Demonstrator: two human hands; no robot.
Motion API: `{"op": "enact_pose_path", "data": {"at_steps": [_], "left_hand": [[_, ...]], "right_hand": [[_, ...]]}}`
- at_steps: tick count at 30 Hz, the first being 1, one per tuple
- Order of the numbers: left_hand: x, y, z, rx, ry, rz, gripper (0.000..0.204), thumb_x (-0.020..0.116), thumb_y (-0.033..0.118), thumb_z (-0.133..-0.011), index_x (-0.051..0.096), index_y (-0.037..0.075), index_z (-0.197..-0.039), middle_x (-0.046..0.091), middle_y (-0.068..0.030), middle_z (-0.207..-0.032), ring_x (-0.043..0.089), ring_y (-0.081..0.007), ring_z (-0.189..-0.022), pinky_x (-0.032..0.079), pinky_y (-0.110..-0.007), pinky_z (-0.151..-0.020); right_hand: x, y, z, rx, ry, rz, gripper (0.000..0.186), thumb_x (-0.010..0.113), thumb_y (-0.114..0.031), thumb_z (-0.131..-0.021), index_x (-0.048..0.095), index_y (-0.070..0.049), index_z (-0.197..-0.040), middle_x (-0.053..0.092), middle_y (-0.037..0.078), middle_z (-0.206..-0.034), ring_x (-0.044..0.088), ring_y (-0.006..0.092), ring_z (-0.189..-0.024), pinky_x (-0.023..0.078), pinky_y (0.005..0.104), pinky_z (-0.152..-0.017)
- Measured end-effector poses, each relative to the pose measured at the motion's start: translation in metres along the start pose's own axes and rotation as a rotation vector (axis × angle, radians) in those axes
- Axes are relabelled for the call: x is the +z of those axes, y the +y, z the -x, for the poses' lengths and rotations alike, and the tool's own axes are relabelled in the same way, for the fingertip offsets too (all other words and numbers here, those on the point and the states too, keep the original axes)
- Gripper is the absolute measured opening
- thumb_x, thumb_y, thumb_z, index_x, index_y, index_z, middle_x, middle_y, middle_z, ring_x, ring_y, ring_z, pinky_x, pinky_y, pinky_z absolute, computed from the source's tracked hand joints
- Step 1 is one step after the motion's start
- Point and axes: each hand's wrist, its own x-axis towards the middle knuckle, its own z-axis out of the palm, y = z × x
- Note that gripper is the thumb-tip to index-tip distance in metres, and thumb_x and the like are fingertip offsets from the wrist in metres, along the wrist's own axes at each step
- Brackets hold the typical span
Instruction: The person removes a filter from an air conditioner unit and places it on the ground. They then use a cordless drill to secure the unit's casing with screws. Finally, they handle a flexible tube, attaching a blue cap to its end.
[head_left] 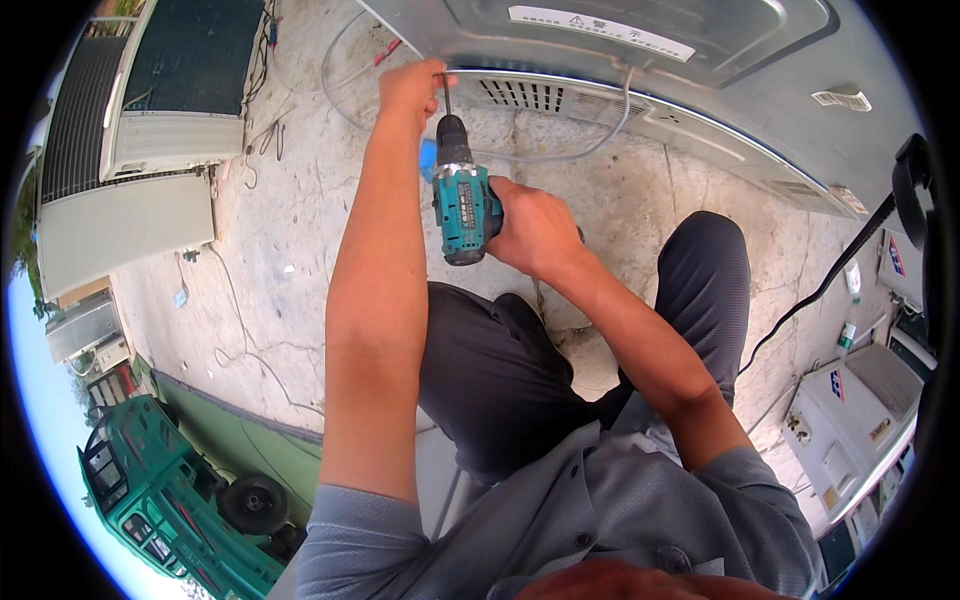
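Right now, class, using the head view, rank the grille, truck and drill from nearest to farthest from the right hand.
1. Drill: gripped in the right hand.
2. Grille: ahead of the hand, along the edge of the grey appliance.
3. Truck: far off, at the picture's lower left.

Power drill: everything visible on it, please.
The power drill has a teal-and-black casing, apparently plastic, with lettering on its upward-facing surface. A silvery collar leads to a black chuck with a long, slim, dark bit. It points away from the wearer, bit tip beside the left hand near the grey metal cabinet; contact there is unclear. The right hand grips and mostly hides its handle.
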Motion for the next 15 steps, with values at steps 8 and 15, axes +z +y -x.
{"op": "enact_pose_path", "data": {"at_steps": [8, 15], "left_hand": [[0.008, 0.000, 0.000, 0.016, 0.049, 0.016, 0.015, 0.063, 0.006, -0.087, 0.057, 0.000, -0.099, 0.069, -0.0128, -0.081, 0.060, -0.0095, -0.060, 0.025, -0.023, -0.039], [0.016, 0.001, 0.001, 0.033, 0.131, 0.011, 0.018, 0.063, 0.006, -0.085, 0.059, 0.000, -0.102, 0.070, -0.0137, -0.080, 0.052, -0.0094, -0.052, 0.024, -0.024, -0.039]], "right_hand": [[0.011, -0.004, 0.001, 0.020, 0.073, -0.041, 0.047, 0.077, -0.015, -0.066, 0.060, -0.003, -0.108, 0.068, 0.022, -0.082, 0.066, 0.0417, -0.080, 0.053, 0.0481, -0.071], [0.005, -0.014, -0.001, 0.030, 0.083, -0.103, 0.037, 0.076, -0.017, -0.067, 0.058, -0.001, -0.096, 0.068, 0.024, -0.083, 0.066, 0.0429, -0.080, 0.053, 0.0498, -0.073]]}}
